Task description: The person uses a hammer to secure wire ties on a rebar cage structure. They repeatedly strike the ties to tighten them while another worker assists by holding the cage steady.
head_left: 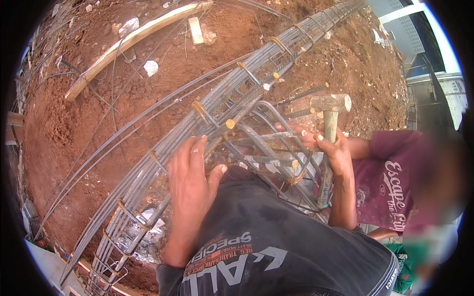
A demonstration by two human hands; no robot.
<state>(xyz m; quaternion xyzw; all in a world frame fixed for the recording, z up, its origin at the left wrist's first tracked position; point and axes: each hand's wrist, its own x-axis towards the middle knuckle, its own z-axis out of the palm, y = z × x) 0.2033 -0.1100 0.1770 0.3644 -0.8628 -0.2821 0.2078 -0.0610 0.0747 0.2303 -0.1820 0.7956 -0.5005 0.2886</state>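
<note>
My left hand (186,170) lies against a long rebar cage (212,106), its fingers stretched out and its thumb apart. In my right hand (338,153) is a hammer (332,103), held upright by its worn handle with the head on top. A second set of bent rebar stirrups (270,148) joins the long cage between my two hands. Thick bars with yellowish cut ends (230,124) pass through there. Close to my right hand, the hand (303,135) of a person in a maroon shirt reaches to the bars, its grip partly hidden.
Reddish soil slopes beneath the cage. A long wooden board (136,42) and a short wood block (196,30) lie at the upper left, among loose wires and white stones (151,68). The co-worker (395,172) is close on the right. A pale structure (419,39) stands at the far right.
</note>
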